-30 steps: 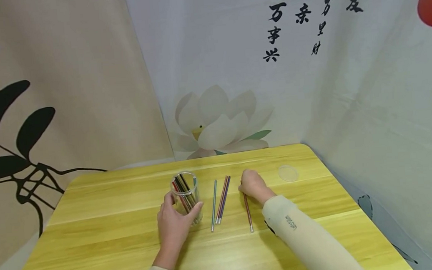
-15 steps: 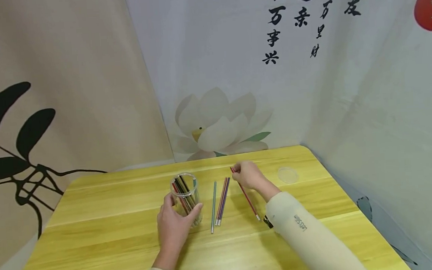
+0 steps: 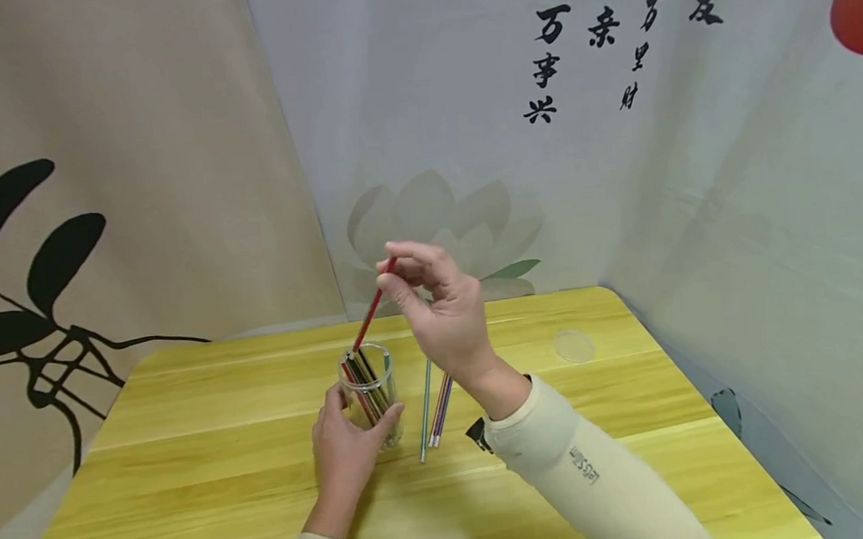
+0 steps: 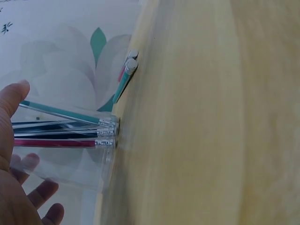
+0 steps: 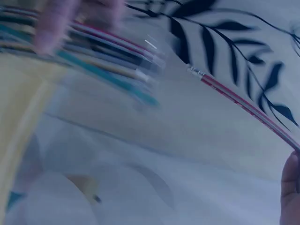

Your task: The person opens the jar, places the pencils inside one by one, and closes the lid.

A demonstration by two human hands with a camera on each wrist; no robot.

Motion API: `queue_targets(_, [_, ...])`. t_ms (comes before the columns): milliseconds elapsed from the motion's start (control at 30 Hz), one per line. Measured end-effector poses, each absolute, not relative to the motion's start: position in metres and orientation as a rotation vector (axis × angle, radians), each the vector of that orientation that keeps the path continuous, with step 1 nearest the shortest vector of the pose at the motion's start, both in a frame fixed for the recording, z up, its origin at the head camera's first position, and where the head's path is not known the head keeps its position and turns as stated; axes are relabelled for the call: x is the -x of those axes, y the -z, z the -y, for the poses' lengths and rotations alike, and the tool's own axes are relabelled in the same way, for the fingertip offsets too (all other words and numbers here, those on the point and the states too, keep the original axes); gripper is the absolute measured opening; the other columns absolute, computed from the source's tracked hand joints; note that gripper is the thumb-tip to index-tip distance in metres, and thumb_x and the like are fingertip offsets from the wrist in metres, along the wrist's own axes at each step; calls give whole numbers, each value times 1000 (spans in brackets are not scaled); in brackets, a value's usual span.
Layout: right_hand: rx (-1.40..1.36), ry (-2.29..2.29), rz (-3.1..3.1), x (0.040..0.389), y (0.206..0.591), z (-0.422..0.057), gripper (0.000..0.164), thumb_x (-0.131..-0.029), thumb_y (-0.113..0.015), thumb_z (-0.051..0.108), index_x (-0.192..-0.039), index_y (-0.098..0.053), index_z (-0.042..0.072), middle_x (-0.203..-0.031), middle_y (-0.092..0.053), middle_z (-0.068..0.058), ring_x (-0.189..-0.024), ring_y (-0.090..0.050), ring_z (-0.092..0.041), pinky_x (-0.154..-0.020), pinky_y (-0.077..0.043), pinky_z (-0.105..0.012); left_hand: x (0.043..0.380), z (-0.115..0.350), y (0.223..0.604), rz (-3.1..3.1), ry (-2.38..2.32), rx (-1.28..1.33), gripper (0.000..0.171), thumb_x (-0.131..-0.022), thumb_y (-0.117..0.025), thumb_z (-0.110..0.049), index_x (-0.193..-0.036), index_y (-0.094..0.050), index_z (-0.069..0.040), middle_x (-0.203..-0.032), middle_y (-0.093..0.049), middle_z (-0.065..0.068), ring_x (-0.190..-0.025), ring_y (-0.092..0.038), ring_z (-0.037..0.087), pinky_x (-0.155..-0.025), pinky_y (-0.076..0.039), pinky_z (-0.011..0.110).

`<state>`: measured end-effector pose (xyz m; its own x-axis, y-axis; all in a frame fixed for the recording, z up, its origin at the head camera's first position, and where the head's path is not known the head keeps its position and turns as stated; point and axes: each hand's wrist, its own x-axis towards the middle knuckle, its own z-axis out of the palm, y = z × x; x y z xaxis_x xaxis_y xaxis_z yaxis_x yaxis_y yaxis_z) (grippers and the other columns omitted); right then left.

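The right hand [image 3: 445, 310] is pinching a red pencil [image 3: 372, 314], its shaft slanting down toward the jar [image 3: 390, 387]; the left hand [image 3: 344, 449] is gripping the jar's side.

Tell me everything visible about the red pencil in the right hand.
The red pencil is slim and straight, with paler lengthwise striping and a silvery, metal-looking band at its lower end. The right hand pinches it near the top between thumb and fingers. It slants in the air above the clear cup, not yet inside; its upper tip is unclear.
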<state>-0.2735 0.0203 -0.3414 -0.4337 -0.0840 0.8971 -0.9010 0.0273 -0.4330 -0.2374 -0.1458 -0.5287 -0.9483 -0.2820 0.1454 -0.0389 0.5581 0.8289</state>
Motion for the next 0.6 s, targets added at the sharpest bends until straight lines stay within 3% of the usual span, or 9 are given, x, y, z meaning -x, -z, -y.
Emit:
queue_targets(100, [-1113,-1389,1683,277,357,-3,32,-94,-75,-8,-125,-66,-4,-104,-78,-21,-92,-80,-28,-83,-65,-28,238,148,528,2520,1336,-238,95,-78,-92,-60,-148,-50,-12,-137,-65,20,-125,-63,42,-100,-53,59])
queue_targets(367, [-1160,-1225,2033,282,397,12,28,-99,-74,3,-126,-68,2,-103,-81,-13,-87,-79,-19,-78,-58,-14,238,147,530,2508,1335,-204,92,-78,-92,-59,-147,-51,-13,-139,-65,19,-129,-61,43,-102,-51,61])
queue_targets(600, [-1185,-1079,2321,279,408,16,22,-103,-71,9,-125,-71,7,-114,-82,-10,-100,-81,-20,-81,-60,-16,237,148,530,2537,1326,-194,87,-83,-92,-44,-150,-49,-9,-142,-62,23,-131,-58,47,-103,-49,65])
